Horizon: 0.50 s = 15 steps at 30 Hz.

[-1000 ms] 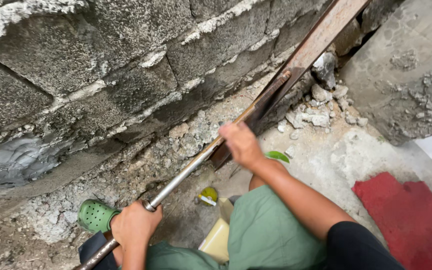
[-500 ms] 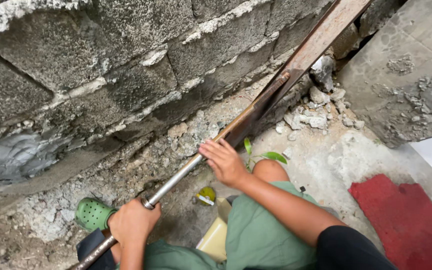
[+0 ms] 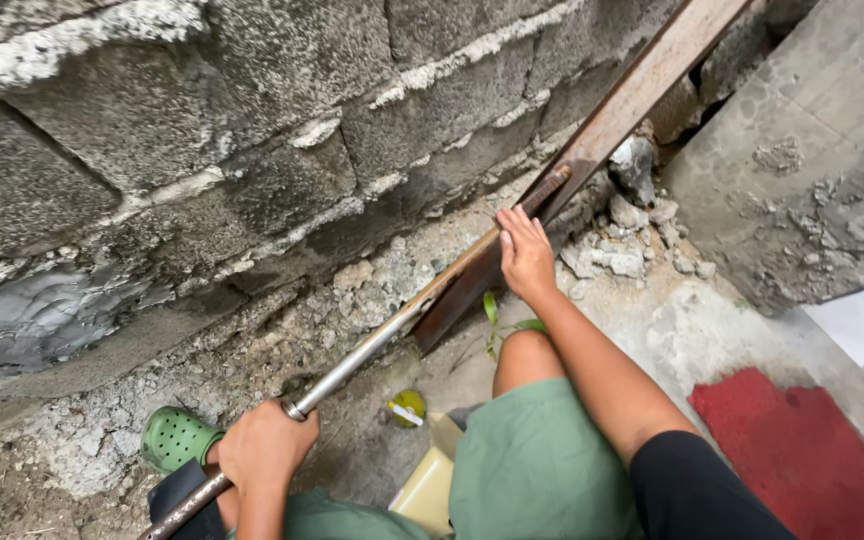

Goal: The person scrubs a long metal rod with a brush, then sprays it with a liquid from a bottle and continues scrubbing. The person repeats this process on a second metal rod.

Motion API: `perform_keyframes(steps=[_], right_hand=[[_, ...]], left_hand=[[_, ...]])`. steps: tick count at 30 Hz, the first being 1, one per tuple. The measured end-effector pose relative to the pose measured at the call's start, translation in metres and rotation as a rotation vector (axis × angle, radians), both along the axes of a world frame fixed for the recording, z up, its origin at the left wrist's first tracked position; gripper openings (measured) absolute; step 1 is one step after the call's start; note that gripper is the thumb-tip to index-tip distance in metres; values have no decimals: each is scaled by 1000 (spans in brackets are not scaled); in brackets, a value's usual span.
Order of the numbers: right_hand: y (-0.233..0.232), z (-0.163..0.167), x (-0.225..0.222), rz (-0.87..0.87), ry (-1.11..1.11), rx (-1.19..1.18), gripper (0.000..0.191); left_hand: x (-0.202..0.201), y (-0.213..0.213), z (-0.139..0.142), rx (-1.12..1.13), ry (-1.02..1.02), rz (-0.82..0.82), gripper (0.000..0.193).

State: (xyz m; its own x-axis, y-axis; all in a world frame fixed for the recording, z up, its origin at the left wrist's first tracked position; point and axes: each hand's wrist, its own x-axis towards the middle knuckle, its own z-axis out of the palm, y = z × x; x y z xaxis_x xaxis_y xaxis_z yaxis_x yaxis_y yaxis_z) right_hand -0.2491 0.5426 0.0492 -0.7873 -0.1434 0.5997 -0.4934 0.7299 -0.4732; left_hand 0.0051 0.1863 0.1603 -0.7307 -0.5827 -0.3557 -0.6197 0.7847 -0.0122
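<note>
Sliding forward since a moment ago, the right hand [image 3: 526,255] now lies higher up the metal bar [image 3: 407,315].

Head view: its fingers rest flat and nearly straight on the rusty part of the bar, beside the angled steel beam [image 3: 642,90]. Left hand [image 3: 264,445] is wrapped tight around the bar's shiny lower end, near a green clog [image 3: 177,437], below the block wall [image 3: 252,130]. Rubble [image 3: 617,255] lies just right of the bar.

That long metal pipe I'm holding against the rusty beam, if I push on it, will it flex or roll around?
The metal pipe looks like rigid steel, so it probably won't flex. Being round and smooth, it could roll or slide along the rusty beam unless held. The left hand grips its lower end and the right hand rests near its tip, which likely steadies it. It seems fairly heavy.
</note>
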Motion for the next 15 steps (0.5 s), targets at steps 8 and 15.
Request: perform_keyframes(steps=[8,15], right_hand=[[10,7,-8,58,-35,57,33],[2,6,-4,15,-27,79,34]], left_hand=[[-1,-3,5,12,34,-32,52],[-3,-3,0,6,-10,-30,54]])
